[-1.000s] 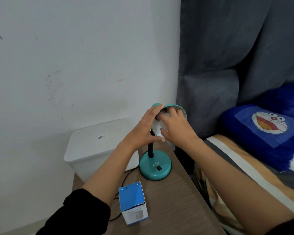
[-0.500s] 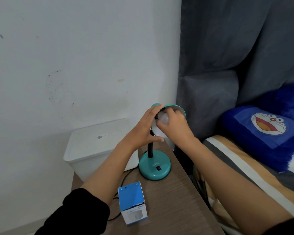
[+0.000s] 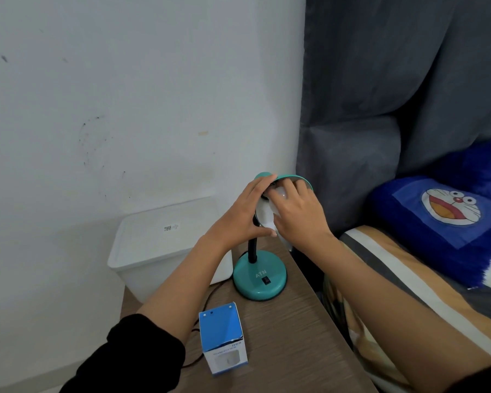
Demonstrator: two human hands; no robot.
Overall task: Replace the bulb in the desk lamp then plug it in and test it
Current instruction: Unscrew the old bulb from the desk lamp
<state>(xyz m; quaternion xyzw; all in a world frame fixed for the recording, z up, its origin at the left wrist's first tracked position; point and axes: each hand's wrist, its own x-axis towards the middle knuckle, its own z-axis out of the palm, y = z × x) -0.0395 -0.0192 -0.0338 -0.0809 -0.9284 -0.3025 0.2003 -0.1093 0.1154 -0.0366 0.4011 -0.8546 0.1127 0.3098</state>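
Left hand [image 3: 240, 219]: curled around the outside of the teal lamp shade [image 3: 292, 178], fingers over its top and thumb stretched beneath, steadying it; grip unchanged from half a second ago.
Right hand [image 3: 296, 217]: reaching into the mouth of the shade, fingers closed around the white bulb [image 3: 281, 192]; turned slightly since a second ago, leaving more of the bulb's rounded side in view between the two hands.
Bulb: inside the shade, above the far end of the bedside table [image 3: 289, 344]; how deep in the socket, hidden by the fingers.
Lamp: round teal base [image 3: 260, 275] standing at the table's far end near the right edge, black rocker switch [image 3: 265, 280] on its front, black neck [image 3: 253, 248] rising to the shade; position as before.
Cord [image 3: 207, 302]: black, trailing from the base toward the table's left edge, behind the left forearm.
Bulb box [image 3: 223, 341]: blue and white, upright near the table's front left part, apart from the lamp base, unmoved.
White storage bin [image 3: 153, 245]: lidded, against the wall at the table's far left corner.
Bed: blue cartoon-cat pillow [image 3: 442, 219] on a striped blanket [image 3: 394, 268], right of the table.
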